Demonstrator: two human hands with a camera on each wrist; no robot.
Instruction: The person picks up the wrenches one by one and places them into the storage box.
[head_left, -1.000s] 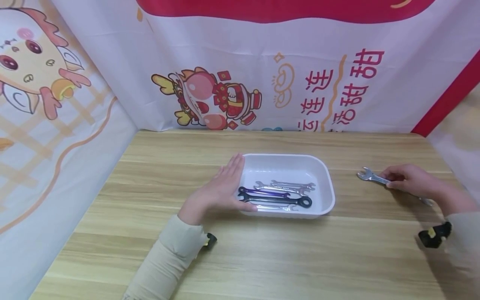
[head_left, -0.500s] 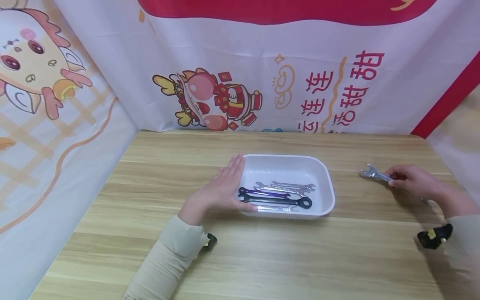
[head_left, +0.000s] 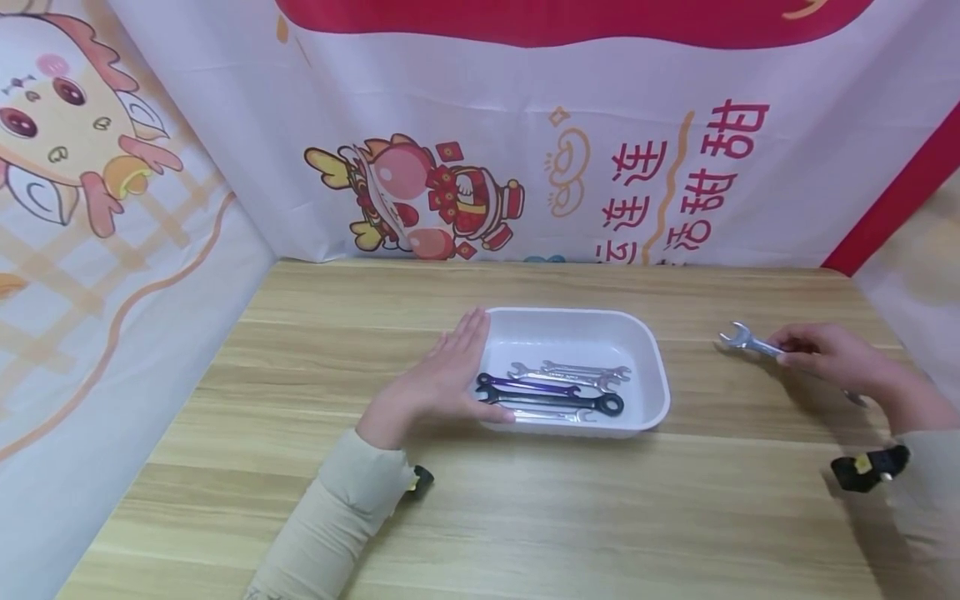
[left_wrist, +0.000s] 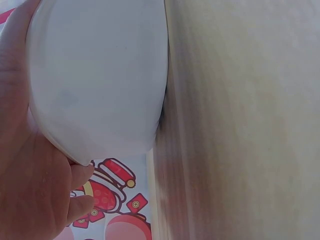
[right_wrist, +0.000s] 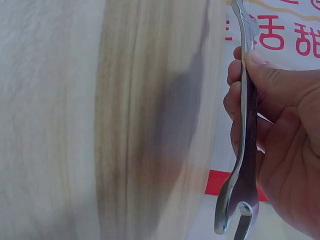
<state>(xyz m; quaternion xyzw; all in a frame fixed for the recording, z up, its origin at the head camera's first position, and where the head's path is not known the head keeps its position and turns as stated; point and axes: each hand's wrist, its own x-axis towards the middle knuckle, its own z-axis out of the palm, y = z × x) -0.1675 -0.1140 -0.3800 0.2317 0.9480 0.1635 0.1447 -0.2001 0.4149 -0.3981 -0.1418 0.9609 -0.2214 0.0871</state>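
My right hand [head_left: 836, 358] pinches a silver double open-end wrench [head_left: 742, 337] between thumb and fingers, to the right of a white plastic tub [head_left: 660, 392]. The right wrist view shows the wrench [right_wrist: 245, 130] lifted off the table, one forked end toward the camera. My left hand [head_left: 442, 379] rests on the tub's left end, its fingers straight along the rim and the thumb over the near corner. Inside the tub lie several wrenches: a black ratchet wrench [head_left: 551, 400], a purple wrench [head_left: 528, 385] and silver ones [head_left: 562, 377]. The left hand hides part of the tub's left end.
The tub stands on a wood-grain table [head_left: 570, 517]. A printed cloth [head_left: 465, 83] hangs behind the table's far edge, and another [head_left: 135, 275] hangs on the left. A black device [head_left: 870, 468] is strapped at the right wrist.
My right hand has raised the wrench slightly and shifted it a little to the right and away from me. My left hand and the tub have stayed in place.
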